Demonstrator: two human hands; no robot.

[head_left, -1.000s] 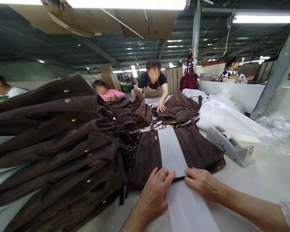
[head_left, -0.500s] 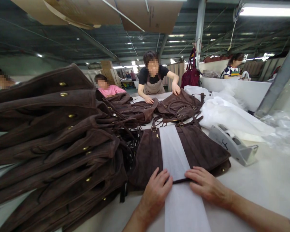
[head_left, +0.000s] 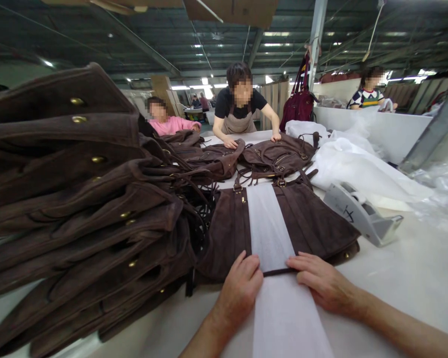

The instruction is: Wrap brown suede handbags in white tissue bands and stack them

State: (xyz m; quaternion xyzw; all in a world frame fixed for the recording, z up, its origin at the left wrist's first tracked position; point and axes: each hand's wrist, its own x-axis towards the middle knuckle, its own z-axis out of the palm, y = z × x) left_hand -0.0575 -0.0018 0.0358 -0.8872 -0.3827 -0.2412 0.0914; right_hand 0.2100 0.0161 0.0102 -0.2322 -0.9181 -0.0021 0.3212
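A dark brown suede handbag [head_left: 321, 223] lies flat before me, handles pointing away. A white paper strip [head_left: 271, 219] runs down its middle and on toward me past the bottom edge. My left hand [head_left: 242, 283] is closed at that bottom edge, left of the strip, with its fingers bent. On the strip's right side, my right hand [head_left: 324, 283] holds the same edge, its fingers lying over the top. Both thumbs are out of sight.
Brown handbags are stacked high [head_left: 78, 199] close on the left. A grey tape dispenser [head_left: 362, 214] stands right of the bag, before white wrapping [head_left: 358, 169]. Across the table a co-worker in an apron [head_left: 241, 122] handles another brown bag [head_left: 280, 154]. Other people sit farther back.
My left hand's fingers have bent in more at the bag's bottom edge. My right hand stays nearly in place. The co-worker's hand on the right has lowered a little. The view has shifted slightly.
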